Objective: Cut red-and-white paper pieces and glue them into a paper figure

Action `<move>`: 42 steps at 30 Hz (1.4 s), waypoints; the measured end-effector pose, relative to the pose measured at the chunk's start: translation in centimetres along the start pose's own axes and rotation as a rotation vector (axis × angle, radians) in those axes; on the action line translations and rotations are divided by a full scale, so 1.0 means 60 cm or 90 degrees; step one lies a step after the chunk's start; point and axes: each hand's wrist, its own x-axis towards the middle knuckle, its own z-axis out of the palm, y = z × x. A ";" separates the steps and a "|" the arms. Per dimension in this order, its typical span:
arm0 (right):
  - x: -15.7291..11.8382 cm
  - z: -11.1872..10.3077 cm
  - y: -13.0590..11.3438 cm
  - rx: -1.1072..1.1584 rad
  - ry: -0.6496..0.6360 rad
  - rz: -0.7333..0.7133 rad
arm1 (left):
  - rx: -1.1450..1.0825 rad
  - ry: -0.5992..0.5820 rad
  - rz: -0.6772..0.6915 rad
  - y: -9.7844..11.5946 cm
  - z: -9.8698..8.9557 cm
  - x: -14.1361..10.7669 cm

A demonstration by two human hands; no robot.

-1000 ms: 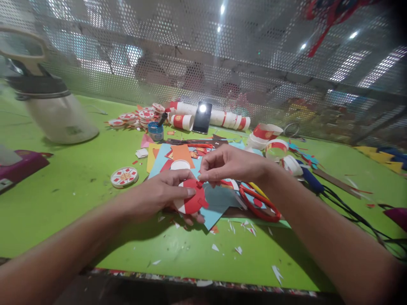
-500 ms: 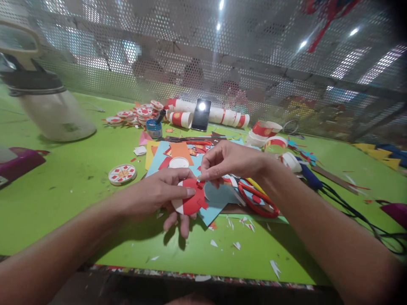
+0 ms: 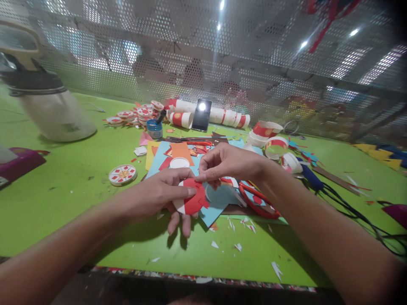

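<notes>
Pinched between the thumb and fingers of my left hand (image 3: pixel 168 190) is a round red-and-white paper piece (image 3: pixel 193 202) with small cut tabs along its right edge. My right hand (image 3: pixel 219 163) is closed in a pinch at the top edge of that piece; whatever lies between its fingertips is too small to make out. Beneath both hands are light blue paper (image 3: pixel 211 215) and an orange sheet (image 3: pixel 182 151). Red-handled scissors (image 3: pixel 259 206) lie partly under my right forearm. A white round disc (image 3: pixel 179 162) rests just beyond my left hand.
A decorated disc (image 3: pixel 122 174) lies to the left, with a pile of similar discs (image 3: pixel 144 111) behind. A blue jar (image 3: pixel 154 128), a phone (image 3: pixel 202 115) and paper cups (image 3: pixel 181 120) stand farther back. Cables (image 3: pixel 349 212) run at right; a large kettle-like jug (image 3: pixel 51 106) is at left.
My right hand has shifted slightly left, and its fingertips are now at the top edge of the red piece. My left hand keeps its hold, almost unmoved.
</notes>
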 end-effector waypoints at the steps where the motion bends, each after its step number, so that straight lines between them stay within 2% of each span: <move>1: 0.000 0.000 0.001 0.003 0.001 -0.001 | 0.000 0.000 0.003 -0.001 0.000 0.001; 10: -0.001 0.002 0.001 -0.001 0.009 -0.010 | 0.011 0.029 -0.007 -0.003 0.002 0.000; 22: -0.002 0.003 0.000 0.016 0.006 -0.005 | 0.007 0.015 0.008 -0.006 0.001 0.001; 28: -0.001 0.005 -0.001 0.013 0.020 -0.018 | 0.043 0.057 -0.010 -0.001 0.007 -0.004; 42: -0.004 0.007 -0.003 -0.013 0.030 -0.018 | 0.034 0.066 0.001 -0.002 0.007 -0.001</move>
